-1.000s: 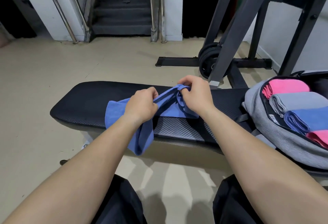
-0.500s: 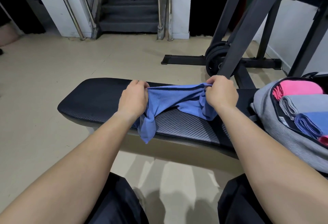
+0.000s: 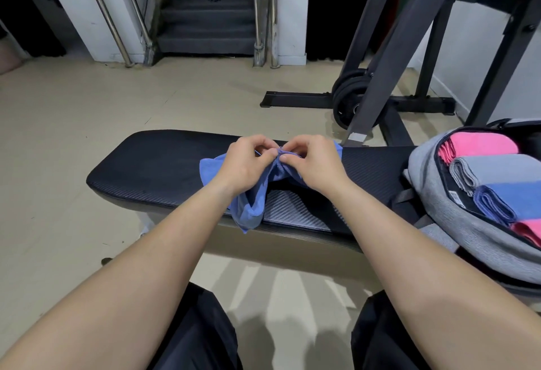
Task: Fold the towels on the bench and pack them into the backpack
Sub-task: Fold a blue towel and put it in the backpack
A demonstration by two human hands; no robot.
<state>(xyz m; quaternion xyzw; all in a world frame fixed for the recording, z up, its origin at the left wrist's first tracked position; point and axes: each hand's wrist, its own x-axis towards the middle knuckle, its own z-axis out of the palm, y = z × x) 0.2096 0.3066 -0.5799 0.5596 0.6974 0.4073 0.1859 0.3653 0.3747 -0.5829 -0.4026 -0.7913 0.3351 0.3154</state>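
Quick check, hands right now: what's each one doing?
Left hand: pinches the blue towel at its top edge.
Right hand: pinches the same towel edge, right beside the left.

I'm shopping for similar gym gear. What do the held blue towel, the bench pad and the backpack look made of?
Blue towel: thin, soft cloth, possibly microfibre; it bunches and hangs limp. Bench pad: black vinyl or faux leather, judging by its fine ribbed texture and slight sheen. Backpack: matte grey heathered woven fabric, probably synthetic.
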